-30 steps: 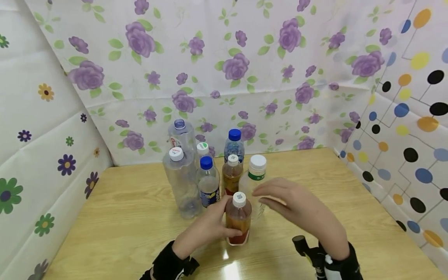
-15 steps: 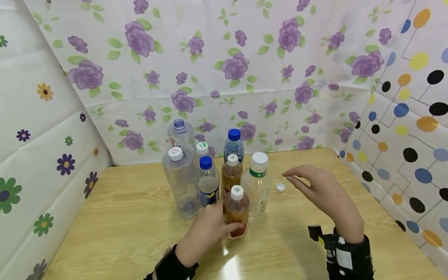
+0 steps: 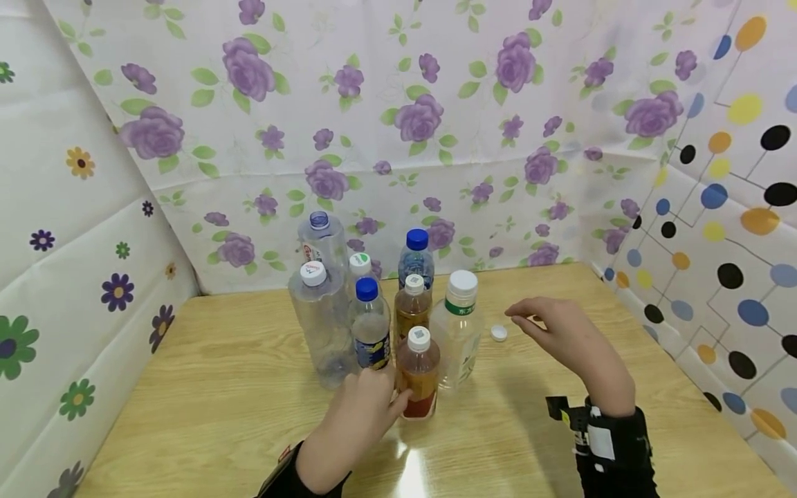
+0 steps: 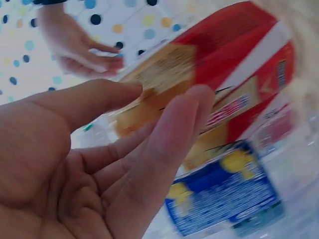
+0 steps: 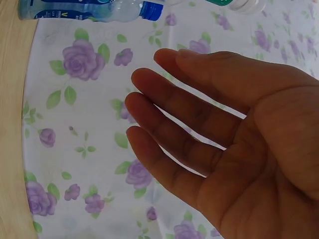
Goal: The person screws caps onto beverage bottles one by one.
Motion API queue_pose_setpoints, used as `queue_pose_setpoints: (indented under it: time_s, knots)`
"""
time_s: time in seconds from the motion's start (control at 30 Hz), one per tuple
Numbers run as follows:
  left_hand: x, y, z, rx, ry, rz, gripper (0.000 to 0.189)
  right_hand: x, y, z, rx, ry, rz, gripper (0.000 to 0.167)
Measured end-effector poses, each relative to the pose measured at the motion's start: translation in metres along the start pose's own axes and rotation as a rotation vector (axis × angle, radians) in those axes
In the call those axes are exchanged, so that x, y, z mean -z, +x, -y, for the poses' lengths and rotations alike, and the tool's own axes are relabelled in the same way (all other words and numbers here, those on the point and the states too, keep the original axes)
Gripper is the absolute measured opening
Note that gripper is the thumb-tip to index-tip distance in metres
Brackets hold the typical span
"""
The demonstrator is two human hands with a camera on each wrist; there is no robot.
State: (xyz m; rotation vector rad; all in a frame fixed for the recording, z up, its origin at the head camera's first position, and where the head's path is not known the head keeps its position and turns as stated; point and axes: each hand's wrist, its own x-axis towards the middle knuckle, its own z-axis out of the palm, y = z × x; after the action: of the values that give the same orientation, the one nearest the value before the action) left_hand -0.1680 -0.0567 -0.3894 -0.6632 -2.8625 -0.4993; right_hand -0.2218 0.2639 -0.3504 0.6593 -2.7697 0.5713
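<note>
My left hand (image 3: 363,406) is beside a bottle of reddish-brown drink with a white cap (image 3: 420,370), its thumb tip right at the bottle's near side. In the left wrist view the thumb (image 4: 109,94) and fingers are loosely bent and nothing lies between them. The red and tan label (image 4: 219,64) shows behind them. A blue-capped bottle with a blue and yellow label (image 3: 371,346) stands just behind this hand. My right hand (image 3: 563,332) hovers over the table's right half, relaxed and holding nothing. Near its fingertips a loose white cap (image 3: 499,333) lies on the table.
A large clear bottle with a green neck band (image 3: 457,339) stands right of the drink bottle. Behind are a second brown drink bottle (image 3: 412,311), a blue-capped bottle (image 3: 416,263) and tall clear bottles (image 3: 320,325) at left. Patterned cloth (image 3: 373,104) surrounds the wooden table (image 3: 236,387).
The drink bottle has moved slightly back and left to stand near the others, and my left hand has loosened from it. My right hand has drawn away right from the large clear bottle.
</note>
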Motion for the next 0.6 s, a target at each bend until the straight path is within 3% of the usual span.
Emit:
queue_pose_setpoints:
  time_s: [0.13, 0.23, 0.4, 0.47, 0.6]
  knots:
    - [0.021, -0.006, 0.0, -0.049, -0.055, -0.133, 0.018, -0.004, 0.002, 0.001, -0.009, 0.018, 0.023, 0.018]
    - [0.041, -0.011, 0.007, -0.119, -0.115, -0.33, 0.013, -0.007, 0.004, 0.001, -0.016, 0.03, 0.047, 0.019]
    - [0.071, -0.014, 0.027, -0.244, -0.33, -0.653, 0.01, -0.01, 0.007, 0.002, -0.027, 0.038, 0.09, 0.019]
    - [0.081, -0.013, 0.038, -0.245, -0.397, -0.74, 0.009, -0.011, 0.007, 0.002, -0.024, 0.039, 0.103, 0.019]
    - [0.092, -0.01, 0.07, -0.139, -0.495, -0.831, 0.008, -0.013, 0.008, 0.004, -0.02, 0.044, 0.116, 0.02]
